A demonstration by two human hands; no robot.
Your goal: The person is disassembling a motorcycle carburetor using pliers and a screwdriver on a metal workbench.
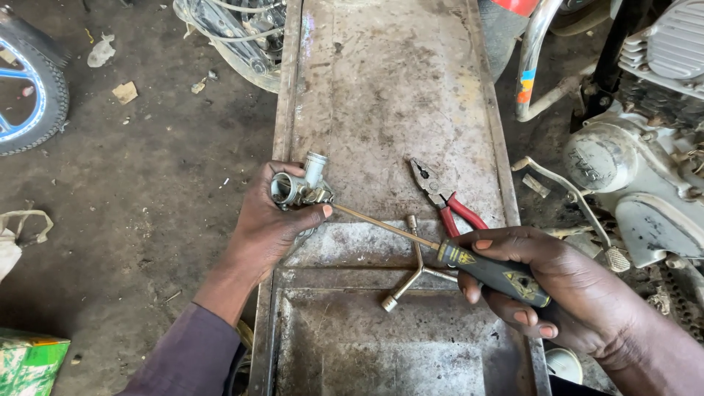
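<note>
My left hand [270,224] grips a small metal carburetor [299,188] over the left edge of a worn steel bench [389,88]. My right hand [565,290] holds a long screwdriver [411,236] by its black and yellow handle. Its thin shaft slants up to the left, and the tip meets the carburetor body beside my left thumb. Both hands hover just above the bench top.
Red-handled pliers [444,198] and a three-armed socket wrench [414,268] lie on the bench under the screwdriver. A motorcycle engine [645,161] with its kick lever stands at the right. A tyre [33,88] is at the far left, and a green box [29,363] lies on the dirt floor.
</note>
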